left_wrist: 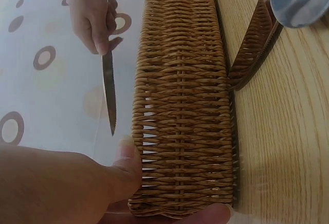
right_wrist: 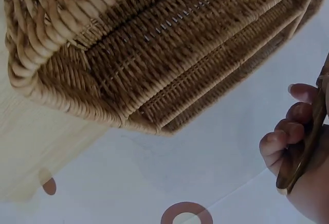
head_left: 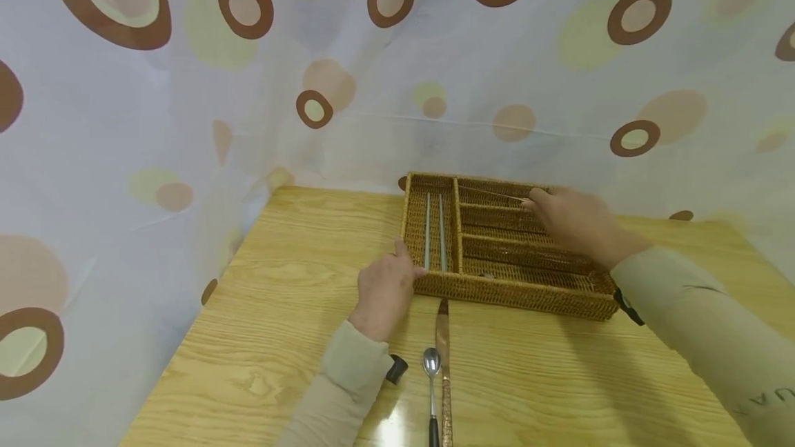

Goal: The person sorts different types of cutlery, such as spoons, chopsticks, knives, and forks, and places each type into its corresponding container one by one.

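Note:
A woven wicker cutlery tray sits at the back of the table, split into compartments. My left hand grips its front left corner, thumb at the rim and a fingertip low on the wall. Over the back compartment, my right hand holds a knife whose narrow blade points left, above the tray. The knife's dark handle lies across the palm in the right wrist view. Two pale chopsticks lie side by side in the left compartment.
In front of the tray, a copper-coloured knife and a dark-handled spoon lie on the wooden table. A patterned cloth with brown circles hangs right behind the table.

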The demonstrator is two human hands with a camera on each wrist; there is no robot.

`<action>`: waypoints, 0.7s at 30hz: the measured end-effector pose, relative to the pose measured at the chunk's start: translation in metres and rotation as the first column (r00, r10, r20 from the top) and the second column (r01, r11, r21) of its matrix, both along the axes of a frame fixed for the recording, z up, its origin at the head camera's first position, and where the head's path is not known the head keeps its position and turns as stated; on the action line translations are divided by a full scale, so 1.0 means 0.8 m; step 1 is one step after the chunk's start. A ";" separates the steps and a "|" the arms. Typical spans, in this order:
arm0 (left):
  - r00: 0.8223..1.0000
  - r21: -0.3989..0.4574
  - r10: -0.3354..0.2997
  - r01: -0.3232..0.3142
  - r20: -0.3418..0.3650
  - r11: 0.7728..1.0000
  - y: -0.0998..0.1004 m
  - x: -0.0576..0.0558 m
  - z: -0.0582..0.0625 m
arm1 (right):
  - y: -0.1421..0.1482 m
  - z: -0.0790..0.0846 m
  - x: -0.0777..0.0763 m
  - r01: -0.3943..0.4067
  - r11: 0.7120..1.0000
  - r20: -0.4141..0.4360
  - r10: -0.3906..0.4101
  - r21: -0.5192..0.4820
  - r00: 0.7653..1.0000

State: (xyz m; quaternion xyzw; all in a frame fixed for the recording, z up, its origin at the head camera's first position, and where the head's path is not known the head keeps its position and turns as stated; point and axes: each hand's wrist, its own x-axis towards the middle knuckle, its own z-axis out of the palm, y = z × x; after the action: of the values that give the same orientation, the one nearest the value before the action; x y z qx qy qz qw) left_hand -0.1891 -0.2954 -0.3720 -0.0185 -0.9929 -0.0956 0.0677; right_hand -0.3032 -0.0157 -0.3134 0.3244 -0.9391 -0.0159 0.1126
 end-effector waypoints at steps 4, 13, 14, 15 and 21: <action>1.000 -0.006 0.001 -0.001 0.008 1.000 0.000 0.000 0.002 | 0.006 0.002 -0.012 -0.030 1.000 0.034 0.030 0.003 0.999; 0.999 -0.024 -0.004 0.003 -0.032 1.000 0.000 0.001 -0.001 | 0.014 -0.008 -0.039 0.003 0.996 0.088 -0.011 0.092 0.996; 1.000 -0.019 -0.004 0.003 -0.027 1.000 0.000 0.001 -0.001 | 0.015 -0.009 -0.042 0.010 0.994 0.085 -0.020 0.112 0.996; 1.000 -0.015 -0.002 0.002 -0.019 1.000 0.000 0.001 0.000 | 0.015 -0.009 -0.045 0.018 0.992 0.081 -0.028 0.126 0.996; 1.000 -0.006 0.013 -0.013 0.009 1.000 -0.001 0.000 0.001 | 0.014 -0.012 -0.061 0.073 0.988 0.112 -0.088 0.134 0.990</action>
State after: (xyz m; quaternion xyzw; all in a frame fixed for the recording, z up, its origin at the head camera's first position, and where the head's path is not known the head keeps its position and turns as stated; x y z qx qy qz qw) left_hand -0.1894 -0.2962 -0.3708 -0.0120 -0.9936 -0.0924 0.0639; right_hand -0.3520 -0.0041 -0.3230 0.2931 -0.9534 -0.0620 0.0351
